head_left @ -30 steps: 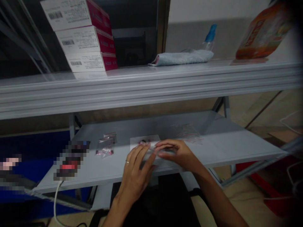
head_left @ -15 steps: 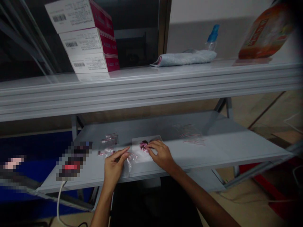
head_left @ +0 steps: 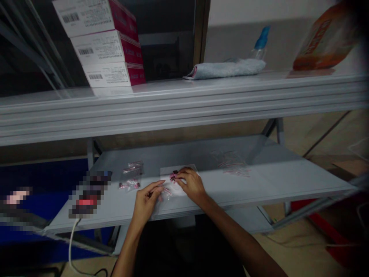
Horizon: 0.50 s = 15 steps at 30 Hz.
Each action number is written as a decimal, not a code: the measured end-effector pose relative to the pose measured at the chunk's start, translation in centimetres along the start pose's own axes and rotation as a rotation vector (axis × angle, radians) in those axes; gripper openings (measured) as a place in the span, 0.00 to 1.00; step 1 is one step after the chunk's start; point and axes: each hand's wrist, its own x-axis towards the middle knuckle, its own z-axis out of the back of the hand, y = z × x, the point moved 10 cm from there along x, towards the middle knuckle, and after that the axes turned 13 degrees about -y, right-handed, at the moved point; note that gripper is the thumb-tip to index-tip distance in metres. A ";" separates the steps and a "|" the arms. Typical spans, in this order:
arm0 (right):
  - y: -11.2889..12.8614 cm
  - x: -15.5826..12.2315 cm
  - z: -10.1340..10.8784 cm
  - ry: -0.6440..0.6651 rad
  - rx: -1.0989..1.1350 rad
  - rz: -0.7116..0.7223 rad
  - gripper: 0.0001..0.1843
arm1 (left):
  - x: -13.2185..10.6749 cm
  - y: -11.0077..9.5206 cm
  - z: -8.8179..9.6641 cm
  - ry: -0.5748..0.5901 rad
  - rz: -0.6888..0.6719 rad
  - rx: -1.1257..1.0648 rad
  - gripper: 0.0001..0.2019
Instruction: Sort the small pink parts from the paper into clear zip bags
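I take the white sheet (head_left: 179,190) as the centre of my clock, with twelve pointing away from me. Nearest, at six, is a dark shape (head_left: 187,246) I can't make out, and my forearms reach in on either side of it. At eight, a white cable (head_left: 70,246) hangs past the near edge of the counter (head_left: 259,192).

My left hand (head_left: 146,201) is at eight o'clock, just beside the sheet. Its grip is narrow, thumb and index finger pinching a clear bag (head_left: 166,191) that reaches over the sheet's near-left part. My right hand (head_left: 192,185) is over the sheet from about three o'clock, its fingertips drawn close together at the small pink and dark pieces (head_left: 173,176). I can't tell whether that grip holds one of them. The pieces lie in a little heap on the sheet, towards eleven.

Farther out on the counter, filled bags (head_left: 131,184) with pink and dark contents lie at nine. Beyond them on that side is a pixelated patch (head_left: 90,194) I can't read. Flat clear bags (head_left: 233,165) lie between two and three.

Above and behind runs a grey shelf (head_left: 173,107). On it I see three stacked boxes (head_left: 100,46) at eleven, a folded cloth (head_left: 225,70) just short of one, a blue-topped spray bottle (head_left: 261,40) at one, and an orange container (head_left: 325,42) between one and two.
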 end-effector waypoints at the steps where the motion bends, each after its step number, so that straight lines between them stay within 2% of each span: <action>1: 0.2 0.2 0.2 -0.012 0.017 -0.004 0.06 | 0.0 -0.1 -0.1 0.005 -0.006 0.008 0.16; 5: 2.0 0.5 2.3 -0.109 0.196 0.035 0.05 | -0.1 -0.4 -0.1 0.003 -0.026 0.030 0.18; 7: 3.7 0.2 2.9 -0.083 0.291 0.112 0.06 | -0.1 -0.4 -0.1 0.007 -0.031 0.046 0.19; 10: 5.7 -0.6 2.6 0.037 0.287 0.202 0.08 | -0.3 -0.5 -0.4 0.028 -0.033 0.073 0.19; 15: 7.3 -1.9 1.1 0.297 0.324 0.221 0.16 | -0.5 -0.6 -1.0 0.074 -0.027 0.032 0.19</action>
